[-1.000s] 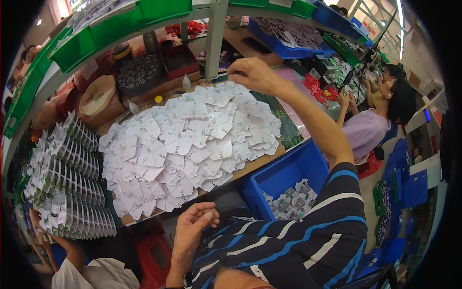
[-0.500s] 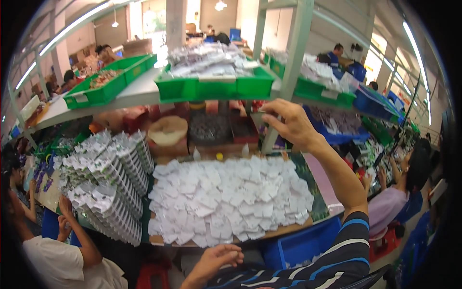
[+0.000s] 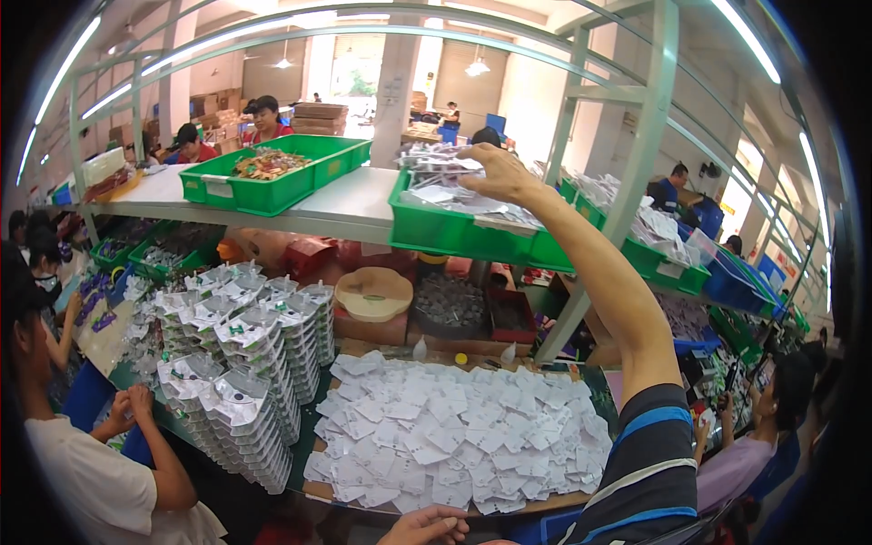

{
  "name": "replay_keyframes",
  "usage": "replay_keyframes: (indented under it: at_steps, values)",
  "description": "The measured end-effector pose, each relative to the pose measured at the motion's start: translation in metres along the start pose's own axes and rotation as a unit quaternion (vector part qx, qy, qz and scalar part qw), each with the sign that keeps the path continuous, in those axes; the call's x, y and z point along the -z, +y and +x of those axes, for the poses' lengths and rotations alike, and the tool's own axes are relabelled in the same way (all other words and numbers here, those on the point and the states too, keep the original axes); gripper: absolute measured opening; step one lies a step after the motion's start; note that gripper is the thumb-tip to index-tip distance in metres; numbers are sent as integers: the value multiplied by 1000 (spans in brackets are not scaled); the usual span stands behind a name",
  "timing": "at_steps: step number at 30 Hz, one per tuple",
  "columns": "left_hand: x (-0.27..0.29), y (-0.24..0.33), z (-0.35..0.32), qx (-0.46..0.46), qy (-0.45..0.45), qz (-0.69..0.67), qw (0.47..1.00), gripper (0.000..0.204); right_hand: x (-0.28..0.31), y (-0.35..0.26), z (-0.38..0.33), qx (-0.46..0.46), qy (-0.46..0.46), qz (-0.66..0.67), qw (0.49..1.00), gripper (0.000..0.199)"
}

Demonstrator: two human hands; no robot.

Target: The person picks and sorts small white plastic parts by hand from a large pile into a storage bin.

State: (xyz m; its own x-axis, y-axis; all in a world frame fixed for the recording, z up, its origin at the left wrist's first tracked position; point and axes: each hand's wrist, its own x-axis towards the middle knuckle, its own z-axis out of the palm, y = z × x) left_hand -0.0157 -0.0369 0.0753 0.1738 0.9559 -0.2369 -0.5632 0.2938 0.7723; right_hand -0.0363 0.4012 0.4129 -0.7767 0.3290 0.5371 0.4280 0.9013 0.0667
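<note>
My right hand (image 3: 498,174) is stretched up to the shelf, over a green tray (image 3: 454,222) heaped with small white paper-like pieces (image 3: 431,173). Its fingers are bent and parted from the thumb, with nothing visible between them; whether the fingertips touch the heap I cannot tell. Low at the bottom edge, my left hand (image 3: 427,527) rests loosely, fingers slightly bent and holding nothing I can see. Just beyond it, a wide layer of overlapping white pieces (image 3: 454,427) covers a board on the table.
Tall stacks of clear plastic trays (image 3: 250,363) with green bits stand left. A green bin (image 3: 272,173) of orange-brown pieces sits on the shelf (image 3: 336,211). A shelf post (image 3: 618,200) rises beside my right arm. Co-workers sit at left (image 3: 100,454) and right (image 3: 740,454).
My right hand has risen from below the shelf edge to above the green tray. The view has tilted up and turned left. The left co-worker's hands have come together.
</note>
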Motion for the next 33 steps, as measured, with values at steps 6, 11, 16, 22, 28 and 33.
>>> replay_keyframes:
  at_steps: [6, 11, 16, 22, 28, 33]
  values:
    - [15, -12, -7, -52, -38, -62, 996, 30, -14, -23, 59, -19, -67, -203, 977, 76]
    - [27, -13, -3, -37, -39, -94, 994, 32, -50, -42, 98, -6, -114, -147, 982, 82]
    - [40, -14, 5, 3, 0, -51, 999, 33, -75, -37, 135, -56, -121, -166, 977, 71]
    - [46, -4, 6, 26, 13, -50, 998, 33, -86, -23, 144, -75, -222, -168, 958, 51]
    - [29, 3, -5, -48, -6, -97, 994, 31, -69, -5, 115, -10, -163, -225, 961, 42]
    - [13, 2, -15, -76, -20, -60, 995, 31, -35, 17, 49, 30, -55, -162, 985, 39]
